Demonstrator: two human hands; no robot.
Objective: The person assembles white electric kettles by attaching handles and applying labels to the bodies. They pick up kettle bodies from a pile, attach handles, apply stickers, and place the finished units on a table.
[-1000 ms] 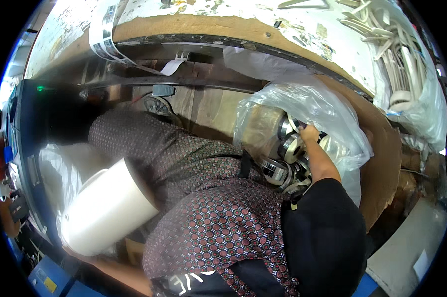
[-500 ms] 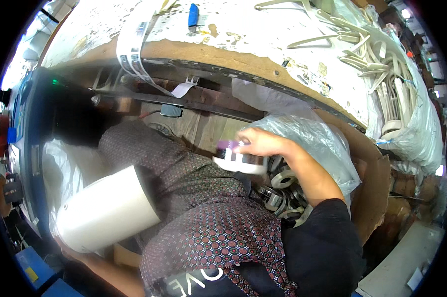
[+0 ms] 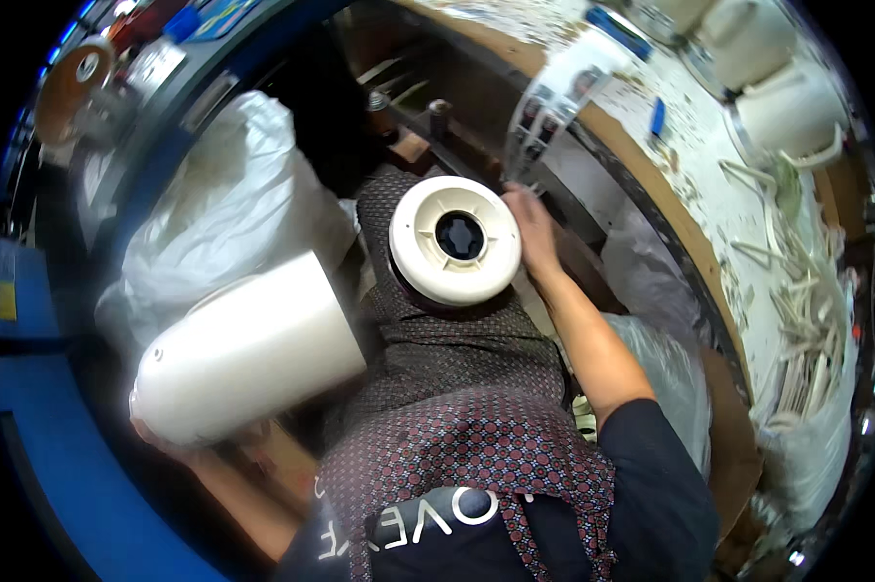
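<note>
A white cylinder-shaped housing [image 3: 248, 349], smooth-walled with a dark open end, lies tilted across the left side. My left hand [image 3: 161, 438] grips it from below at its far-left end; most of the fingers are hidden behind it. Over my lap I hold a round cream-coloured base [image 3: 421, 242] with short ribs and a dark round centre, its ribbed face turned up. My right hand [image 3: 532, 231] is closed on the rim of this base at its right side. The two pieces are apart from each other.
The worn white worktable [image 3: 694, 184] on the right bears a small blue tool [image 3: 658, 118], white jug-like bodies [image 3: 791, 112] and a heap of cream handles [image 3: 796, 330]. A white plastic bag [image 3: 238, 213] stands at the left, a cardboard box [image 3: 733, 436] at the right.
My right hand has lifted the base away from the box of parts, leftward and over my lap, turning its ribbed face up. The view has swung left; my left hand still holds the housing.
</note>
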